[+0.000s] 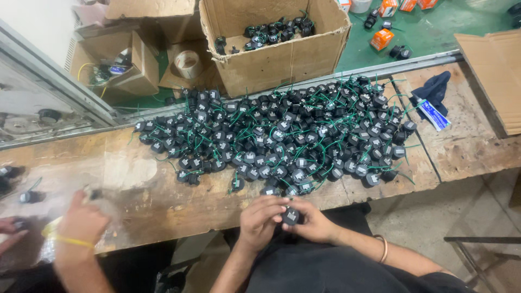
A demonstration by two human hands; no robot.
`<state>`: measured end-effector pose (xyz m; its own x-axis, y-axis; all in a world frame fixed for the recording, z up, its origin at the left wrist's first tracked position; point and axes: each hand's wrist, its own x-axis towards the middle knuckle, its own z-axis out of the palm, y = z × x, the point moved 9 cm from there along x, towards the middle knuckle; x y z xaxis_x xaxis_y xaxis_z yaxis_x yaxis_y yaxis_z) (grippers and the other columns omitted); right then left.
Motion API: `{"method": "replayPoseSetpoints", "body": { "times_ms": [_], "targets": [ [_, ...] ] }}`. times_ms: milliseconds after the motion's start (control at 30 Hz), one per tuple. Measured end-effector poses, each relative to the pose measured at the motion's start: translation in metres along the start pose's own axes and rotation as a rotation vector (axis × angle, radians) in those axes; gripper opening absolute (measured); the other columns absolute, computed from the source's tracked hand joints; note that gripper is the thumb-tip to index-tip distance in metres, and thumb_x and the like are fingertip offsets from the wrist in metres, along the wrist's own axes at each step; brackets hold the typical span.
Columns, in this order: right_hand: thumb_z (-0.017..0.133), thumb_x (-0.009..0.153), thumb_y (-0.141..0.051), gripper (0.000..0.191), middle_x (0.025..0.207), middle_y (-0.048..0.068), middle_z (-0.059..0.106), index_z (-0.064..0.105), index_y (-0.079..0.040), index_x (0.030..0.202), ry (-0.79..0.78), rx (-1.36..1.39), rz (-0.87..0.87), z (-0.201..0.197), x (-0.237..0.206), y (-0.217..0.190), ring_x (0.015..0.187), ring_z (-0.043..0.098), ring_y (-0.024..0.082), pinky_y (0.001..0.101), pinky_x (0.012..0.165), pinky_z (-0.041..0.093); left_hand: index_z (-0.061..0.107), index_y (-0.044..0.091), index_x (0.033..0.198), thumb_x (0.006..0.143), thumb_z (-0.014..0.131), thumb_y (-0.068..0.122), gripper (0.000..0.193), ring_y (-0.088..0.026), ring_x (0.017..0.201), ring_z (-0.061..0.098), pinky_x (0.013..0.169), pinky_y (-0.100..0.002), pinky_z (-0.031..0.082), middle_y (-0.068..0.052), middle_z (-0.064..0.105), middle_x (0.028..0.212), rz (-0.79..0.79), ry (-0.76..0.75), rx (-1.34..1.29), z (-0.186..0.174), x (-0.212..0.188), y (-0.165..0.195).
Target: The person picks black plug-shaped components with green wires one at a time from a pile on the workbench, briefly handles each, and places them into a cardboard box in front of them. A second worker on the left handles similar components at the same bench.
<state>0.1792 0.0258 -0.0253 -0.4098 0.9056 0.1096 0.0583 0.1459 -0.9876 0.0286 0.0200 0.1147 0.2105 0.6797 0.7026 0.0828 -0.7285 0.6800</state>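
My left hand and my right hand meet at the near edge of the wooden workbench. Both hold one small black round part with a pale label, pinched between the fingers of both. Just beyond my hands lies a large heap of the same black parts with thin green wires, spread across the middle of the bench. A bangle sits on my right wrist.
An open cardboard box with more black parts stands behind the heap. Smaller boxes and a tape roll lie at the back left. A dark cloth and a tube rest at the right. Another person's hand works at the left.
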Motion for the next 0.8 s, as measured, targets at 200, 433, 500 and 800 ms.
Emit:
{"method": "replayPoseSetpoints", "body": {
  "times_ms": [200,433,500,800],
  "targets": [
    [0.089,0.080,-0.011,0.031,0.099,0.009,0.062,0.071,-0.005,0.104,-0.073,-0.208,-0.151,0.010,0.010,-0.059,0.094,0.062,0.025,0.0366,0.079,0.052,0.057,0.004,0.080,0.071,0.082,-0.008,0.030,-0.019,0.096,0.065,0.085,-0.033,0.054,-0.009,0.070,0.099,-0.630,0.052,-0.492,0.014,-0.039,-0.056],
    [0.090,0.077,-0.011,0.036,0.107,0.010,0.062,0.065,-0.003,0.102,-0.088,-0.153,-0.223,0.010,0.015,-0.088,0.103,0.063,0.026,0.0384,0.086,0.052,0.063,0.004,0.084,0.073,0.086,0.002,0.026,-0.016,0.089,0.067,0.080,-0.029,0.055,-0.007,0.069,0.092,-0.333,0.276,-0.011,-0.031,-0.051,-0.046],
    [0.090,0.079,-0.009,0.036,0.107,0.009,0.060,0.059,-0.005,0.096,-0.065,-0.109,-0.259,0.004,0.013,-0.088,0.105,0.062,0.026,0.0396,0.090,0.050,0.066,0.005,0.087,0.089,0.072,0.006,0.006,-0.016,0.090,0.067,0.082,-0.030,0.055,-0.005,0.070,0.098,-0.414,0.507,0.091,-0.073,-0.060,-0.057],
    [0.088,0.086,-0.010,0.036,0.109,0.007,0.055,0.053,-0.007,0.092,-0.176,0.150,-0.132,0.016,0.012,-0.068,0.088,0.065,0.015,0.0311,0.081,0.054,0.075,0.004,0.115,0.087,0.070,0.007,0.028,-0.034,0.116,0.071,0.100,-0.039,0.053,-0.013,0.074,0.125,-0.420,0.100,0.529,-0.074,-0.031,-0.084]
  ]
}}
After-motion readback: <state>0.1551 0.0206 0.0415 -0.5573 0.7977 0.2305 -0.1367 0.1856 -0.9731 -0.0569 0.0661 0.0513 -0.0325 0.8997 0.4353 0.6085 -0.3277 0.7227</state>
